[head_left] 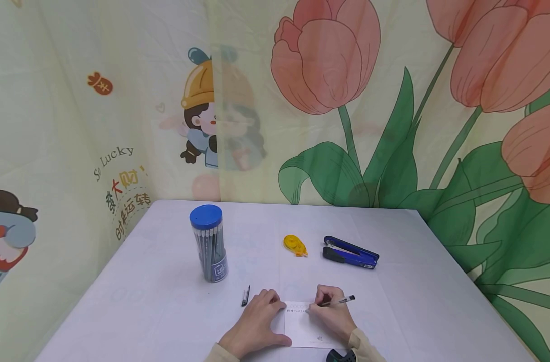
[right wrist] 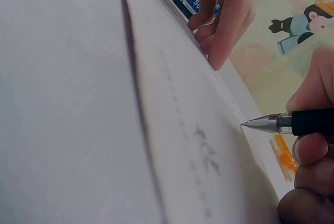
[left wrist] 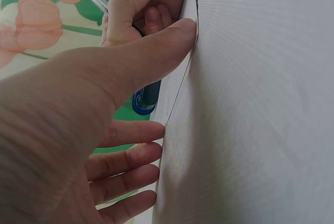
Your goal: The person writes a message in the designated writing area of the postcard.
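A white sheet of paper (head_left: 297, 332) with a short line of handwriting near its top lies at the table's front. My left hand (head_left: 259, 322) rests at its left side, fingers spread and thumb on the lower left corner. In the left wrist view the thumb (left wrist: 172, 36) presses the paper's edge. My right hand (head_left: 334, 314) pinches a gel pen (head_left: 345, 300) with a black grip. In the right wrist view the pen's metal tip (right wrist: 261, 123) meets the paper. A pen cap (head_left: 245, 296) lies beside the left hand.
A clear jar of pens with a blue lid (head_left: 206, 217) stands back left. Behind the paper lie a yellow correction tape (head_left: 295, 245) and a blue stapler (head_left: 351, 252). A patterned curtain (head_left: 257, 186) hangs along the white table's (head_left: 134, 281) far side.
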Motion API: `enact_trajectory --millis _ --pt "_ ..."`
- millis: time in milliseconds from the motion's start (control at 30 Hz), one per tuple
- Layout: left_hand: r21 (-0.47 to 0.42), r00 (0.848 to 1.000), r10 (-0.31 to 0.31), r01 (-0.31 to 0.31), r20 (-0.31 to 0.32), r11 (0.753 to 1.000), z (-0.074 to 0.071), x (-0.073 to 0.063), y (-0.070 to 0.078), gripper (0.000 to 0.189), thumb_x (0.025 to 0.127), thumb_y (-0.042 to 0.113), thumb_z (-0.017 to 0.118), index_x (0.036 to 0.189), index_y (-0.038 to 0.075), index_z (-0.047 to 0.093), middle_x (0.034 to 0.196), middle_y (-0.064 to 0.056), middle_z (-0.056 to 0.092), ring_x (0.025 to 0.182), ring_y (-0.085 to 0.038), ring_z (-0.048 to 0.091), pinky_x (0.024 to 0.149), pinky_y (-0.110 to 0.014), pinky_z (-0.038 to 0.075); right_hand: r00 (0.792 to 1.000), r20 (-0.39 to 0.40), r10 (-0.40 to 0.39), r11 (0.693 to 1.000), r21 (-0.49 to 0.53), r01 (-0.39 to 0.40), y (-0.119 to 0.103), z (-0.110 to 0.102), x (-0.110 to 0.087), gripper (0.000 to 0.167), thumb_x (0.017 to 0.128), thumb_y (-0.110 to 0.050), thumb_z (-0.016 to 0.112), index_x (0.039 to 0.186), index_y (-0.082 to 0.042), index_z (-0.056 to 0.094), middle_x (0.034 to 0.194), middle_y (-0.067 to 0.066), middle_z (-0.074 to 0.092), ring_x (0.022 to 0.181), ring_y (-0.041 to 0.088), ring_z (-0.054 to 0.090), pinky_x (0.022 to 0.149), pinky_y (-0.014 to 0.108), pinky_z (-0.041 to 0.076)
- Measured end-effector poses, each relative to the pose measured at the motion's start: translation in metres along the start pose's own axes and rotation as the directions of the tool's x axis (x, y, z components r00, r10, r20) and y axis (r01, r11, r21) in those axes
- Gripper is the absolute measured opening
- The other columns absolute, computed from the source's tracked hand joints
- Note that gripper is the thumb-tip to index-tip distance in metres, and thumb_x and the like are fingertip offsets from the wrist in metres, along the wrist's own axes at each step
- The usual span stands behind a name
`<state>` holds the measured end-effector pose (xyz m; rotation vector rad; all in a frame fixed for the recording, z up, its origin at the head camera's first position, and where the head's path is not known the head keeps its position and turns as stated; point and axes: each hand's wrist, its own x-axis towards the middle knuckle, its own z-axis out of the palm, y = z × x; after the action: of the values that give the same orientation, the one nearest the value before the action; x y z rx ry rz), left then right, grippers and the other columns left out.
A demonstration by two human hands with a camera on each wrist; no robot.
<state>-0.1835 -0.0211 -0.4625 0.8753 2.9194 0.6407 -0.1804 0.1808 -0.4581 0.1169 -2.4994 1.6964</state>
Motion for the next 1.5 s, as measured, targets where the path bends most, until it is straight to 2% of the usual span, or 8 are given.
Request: enact_trajectory --millis 200,400,533,800,1200,1500 --pt "-0.008 1.000 0.002 -0.002 -0.008 1.000 0.001 -0.001 -0.001 0.071 0.061 0.058 0.082 0.113 0.010 0.070 0.096 0.009 0.051 0.086 -0.008 0.041 0.079 -0.027 0.042 1.000 0.008 -0.017 1.000 -0.021 0.017 0.003 0.001 0.000 0.022 0.063 0.016 0.058 0.061 -0.003 0.047 0.060 0.003 0.049 0.058 0.006 0.045 0.061 0.019 0.036" --pt "-0.008 1.000 -0.005 0.005 -0.001 1.000 0.001 -0.001 -0.001 0.071 0.062 0.057 0.082 0.114 0.010 0.070 0.096 0.008 0.051 0.086 -0.008 0.041 0.078 -0.027 0.042 1.000 0.003 0.007 0.999 -0.046 -0.007 0.026 0.003 0.008 0.022 0.063 0.016 0.060 0.062 -0.003 0.048 0.061 0.002 0.049 0.059 0.007 0.045 0.061 0.020 0.035" --pt "0.003 1.000 -0.010 0.010 0.008 1.000 0.001 0.000 -0.001 0.072 0.062 0.058 0.081 0.114 0.010 0.070 0.097 0.007 0.052 0.087 -0.008 0.041 0.078 -0.027 0.042 1.000 0.004 -0.005 0.999 -0.046 0.005 0.035 0.003 0.012 0.023 0.063 0.014 0.061 0.062 -0.005 0.049 0.062 0.002 0.050 0.059 0.008 0.046 0.062 0.021 0.036" --pt "-0.001 1.000 -0.013 0.013 0.011 1.000 0.001 0.000 -0.001 0.072 0.062 0.058 0.081 0.115 0.009 0.070 0.098 0.007 0.052 0.088 -0.008 0.041 0.079 -0.027 0.042 0.999 0.010 -0.044 0.997 -0.059 0.045 0.034 0.001 0.011 0.024 0.062 0.014 0.060 0.061 -0.007 0.047 0.061 0.003 0.050 0.058 0.007 0.046 0.060 0.021 0.036" --pt "-0.006 1.000 -0.016 0.016 0.008 1.000 0.001 0.001 0.000 0.071 0.062 0.057 0.082 0.114 0.010 0.070 0.096 0.008 0.051 0.087 -0.008 0.041 0.078 -0.027 0.042 0.999 0.000 -0.036 0.999 -0.001 0.036 0.030 0.000 0.009 0.026 0.062 0.015 0.058 0.060 -0.007 0.045 0.060 0.003 0.048 0.056 0.007 0.045 0.059 0.020 0.034" --pt "-0.011 1.000 -0.027 0.027 0.013 1.000 0.000 0.000 0.001 0.071 0.062 0.057 0.082 0.114 0.011 0.070 0.096 0.008 0.052 0.087 -0.009 0.042 0.078 -0.027 0.043 1.000 0.002 -0.024 1.000 0.016 0.024 0.030 0.000 0.010 0.020 0.062 0.015 0.059 0.062 0.000 0.046 0.060 -0.003 0.047 0.057 0.007 0.044 0.059 0.020 0.033"
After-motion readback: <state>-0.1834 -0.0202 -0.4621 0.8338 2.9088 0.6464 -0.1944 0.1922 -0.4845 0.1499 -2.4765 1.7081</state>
